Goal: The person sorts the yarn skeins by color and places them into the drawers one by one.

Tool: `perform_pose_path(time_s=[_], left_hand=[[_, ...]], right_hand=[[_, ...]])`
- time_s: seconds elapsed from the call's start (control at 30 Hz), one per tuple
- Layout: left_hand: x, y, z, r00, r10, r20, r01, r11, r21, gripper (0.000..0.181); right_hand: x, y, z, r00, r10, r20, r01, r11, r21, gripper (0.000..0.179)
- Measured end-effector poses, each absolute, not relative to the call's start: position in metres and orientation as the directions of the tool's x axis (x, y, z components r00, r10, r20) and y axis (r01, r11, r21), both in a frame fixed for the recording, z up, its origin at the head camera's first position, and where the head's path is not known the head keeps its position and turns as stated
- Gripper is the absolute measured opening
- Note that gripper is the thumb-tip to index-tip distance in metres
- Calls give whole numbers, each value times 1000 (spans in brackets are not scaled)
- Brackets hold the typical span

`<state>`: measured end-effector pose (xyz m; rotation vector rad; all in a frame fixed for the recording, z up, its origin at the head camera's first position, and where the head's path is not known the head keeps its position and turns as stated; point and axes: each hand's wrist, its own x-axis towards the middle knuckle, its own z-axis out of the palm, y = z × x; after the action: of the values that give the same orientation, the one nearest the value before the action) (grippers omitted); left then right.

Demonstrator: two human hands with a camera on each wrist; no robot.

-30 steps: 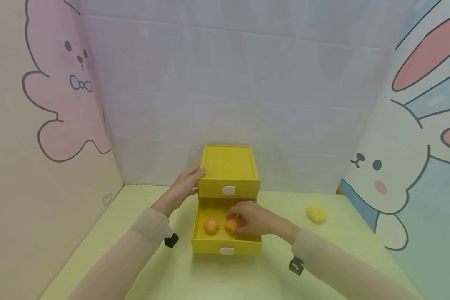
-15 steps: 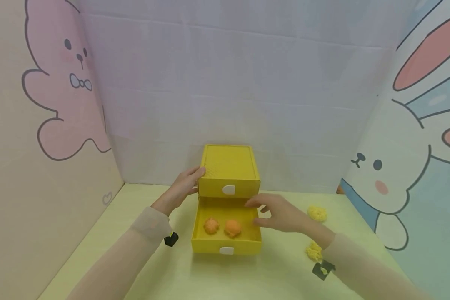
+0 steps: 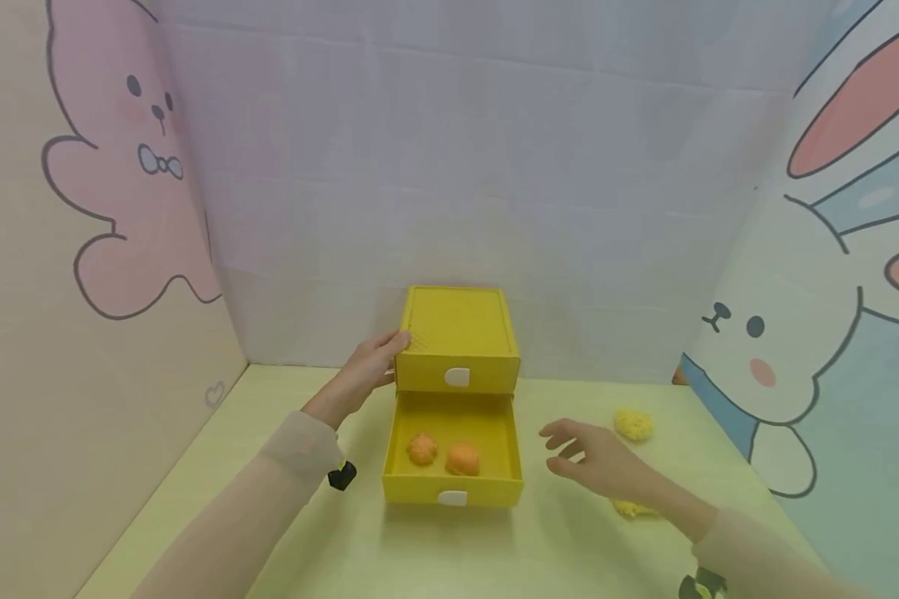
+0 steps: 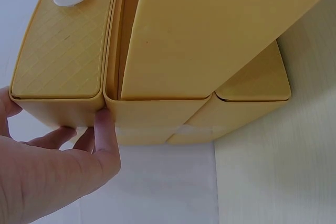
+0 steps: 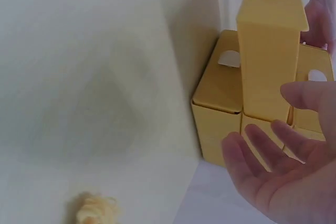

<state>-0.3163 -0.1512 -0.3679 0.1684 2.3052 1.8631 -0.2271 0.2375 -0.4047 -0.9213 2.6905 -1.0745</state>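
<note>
A yellow drawer cabinet (image 3: 460, 320) stands against the back wall, with its middle drawer (image 3: 457, 489) pulled out. Two small orange, ruffled-looking round bundles lie in that drawer, one on the left (image 3: 422, 449) and one on the right (image 3: 463, 460). My left hand (image 3: 361, 378) holds the cabinet by its upper left side, the thumb over the top edge and the fingers along the side. Off to the right of the drawer, my right hand (image 3: 599, 462) hovers with its fingers loosely bent and nothing in it. In the right wrist view the palm (image 5: 294, 182) is bare.
On the pale table (image 3: 345, 549) to the right lie two crinkly yellow bundles, one farther back (image 3: 633, 425) and one nearer (image 3: 631, 508), partly behind my right forearm. Walls with cartoon animals, such as the rabbit (image 3: 779, 349), enclose the table's sides.
My right hand has let go of the right orange bundle, left the drawer and moved right over the table. My left hand stays on the cabinet.
</note>
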Motion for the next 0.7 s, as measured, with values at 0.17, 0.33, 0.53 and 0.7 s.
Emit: perform_pose_path(time_s=[0.17, 0.33, 0.53, 0.7], left_hand=[[-315, -151, -367, -977, 204, -60, -18, 202, 979, 76], [-316, -150, -368, -976, 210, -56, -14, 198, 980, 76], [-317, -150, -368, -977, 207, -57, -15, 202, 979, 76], [-317, -150, -369, -976, 210, -57, -15, 196, 980, 75]], right_hand=[[-213, 236, -422, -801, -595, -69, -370, 582, -725, 33], [-203, 227, -434, -736, -635, -236, -220, 554, -803, 37], [-196, 207, -444, -638, -699, -322, -25, 437, -899, 46], [-191, 191, -453, -557, -773, -302, 122, 283, -951, 57]])
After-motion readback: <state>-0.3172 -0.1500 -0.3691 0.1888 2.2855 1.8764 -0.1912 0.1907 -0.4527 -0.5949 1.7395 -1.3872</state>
